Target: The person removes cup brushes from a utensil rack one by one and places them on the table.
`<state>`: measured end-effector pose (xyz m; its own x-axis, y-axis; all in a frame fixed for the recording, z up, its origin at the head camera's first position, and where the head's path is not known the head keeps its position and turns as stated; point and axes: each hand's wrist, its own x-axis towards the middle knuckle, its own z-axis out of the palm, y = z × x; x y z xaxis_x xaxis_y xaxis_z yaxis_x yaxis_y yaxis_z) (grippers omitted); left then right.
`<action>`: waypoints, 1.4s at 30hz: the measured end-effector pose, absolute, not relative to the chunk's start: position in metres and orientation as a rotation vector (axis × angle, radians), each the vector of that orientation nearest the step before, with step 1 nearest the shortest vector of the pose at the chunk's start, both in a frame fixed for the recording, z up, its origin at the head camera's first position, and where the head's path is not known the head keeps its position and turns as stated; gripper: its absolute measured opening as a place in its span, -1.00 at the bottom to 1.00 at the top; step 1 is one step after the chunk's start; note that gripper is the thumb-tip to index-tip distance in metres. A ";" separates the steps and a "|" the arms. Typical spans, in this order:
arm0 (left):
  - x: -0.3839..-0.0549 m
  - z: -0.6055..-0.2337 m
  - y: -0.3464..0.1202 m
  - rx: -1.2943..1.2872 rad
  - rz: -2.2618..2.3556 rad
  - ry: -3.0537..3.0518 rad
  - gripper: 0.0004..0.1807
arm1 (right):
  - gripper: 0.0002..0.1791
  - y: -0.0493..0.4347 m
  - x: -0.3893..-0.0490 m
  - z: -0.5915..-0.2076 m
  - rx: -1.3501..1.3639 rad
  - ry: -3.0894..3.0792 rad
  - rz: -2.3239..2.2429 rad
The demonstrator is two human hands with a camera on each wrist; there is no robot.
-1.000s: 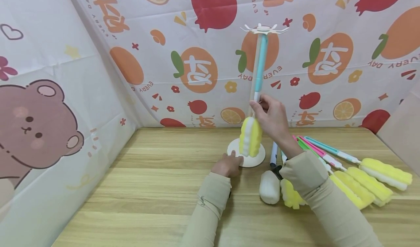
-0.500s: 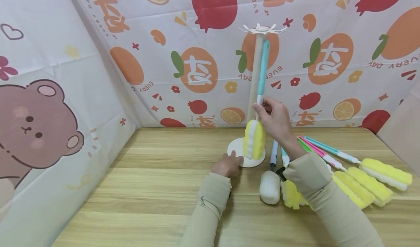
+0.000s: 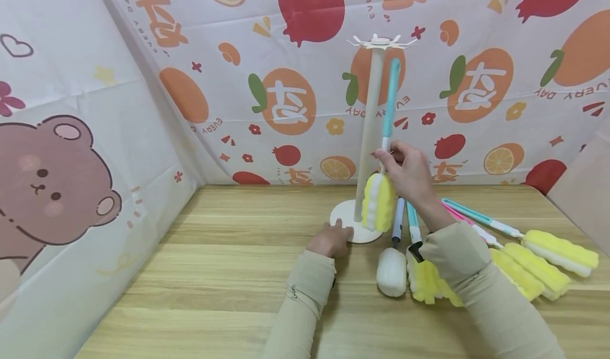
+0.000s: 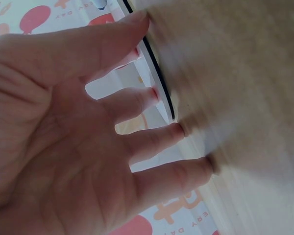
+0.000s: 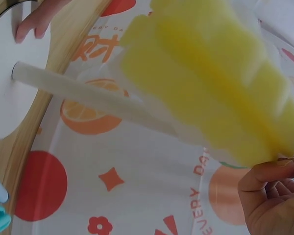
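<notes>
A white stand has a round base (image 3: 344,217), an upright pole (image 3: 369,131) and a ring of hooks (image 3: 381,43) at its top. My left hand (image 3: 331,240) rests at the base's front-left edge; in the left wrist view its fingers (image 4: 137,103) are spread, some touching the base and others the table. With my right hand (image 3: 409,171) I pinch a sponge bottle brush (image 3: 378,203) at its white neck. Its teal handle (image 3: 391,99) points up, just right of the pole and below the hooks. The yellow-and-white sponge (image 5: 210,83) hangs down before the base.
On the table (image 3: 229,285), right of the stand, lie several other brushes. A white-headed one (image 3: 392,272) is closest to the base. Yellow sponge brushes (image 3: 559,250) spread farther right, partly hidden by my right sleeve (image 3: 457,253). Printed cloth (image 3: 305,110) hangs behind.
My right hand has moved the brush rightward and slightly down. Its handle tip was up at the hooks and now stands apart from the pole. The left hand stays put.
</notes>
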<state>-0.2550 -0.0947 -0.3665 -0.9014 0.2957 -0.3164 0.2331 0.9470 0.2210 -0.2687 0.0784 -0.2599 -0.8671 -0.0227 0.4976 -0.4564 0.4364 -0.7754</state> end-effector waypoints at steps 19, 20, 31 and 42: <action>-0.257 -0.369 -0.094 0.370 0.248 2.731 -0.50 | -0.58 0.113 -0.270 -0.249 0.306 -2.368 1.315; -0.257 -0.369 -0.094 0.371 0.249 2.733 -0.51 | -0.57 0.115 -0.270 -0.249 0.306 -2.375 1.305; -0.258 -0.368 -0.094 0.377 0.223 2.737 -0.53 | -0.54 0.131 -0.271 -0.246 0.272 -2.432 1.203; -0.257 -0.366 -0.094 0.373 0.255 2.730 -0.54 | -0.56 0.138 -0.271 -0.246 0.266 -2.458 1.120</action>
<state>-0.2569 -0.0943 -0.3657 -0.8957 0.2906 -0.3365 0.2233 0.9485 0.2247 -0.2715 0.1380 -0.2459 -0.8918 0.0011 0.4524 -0.3407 0.6563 -0.6732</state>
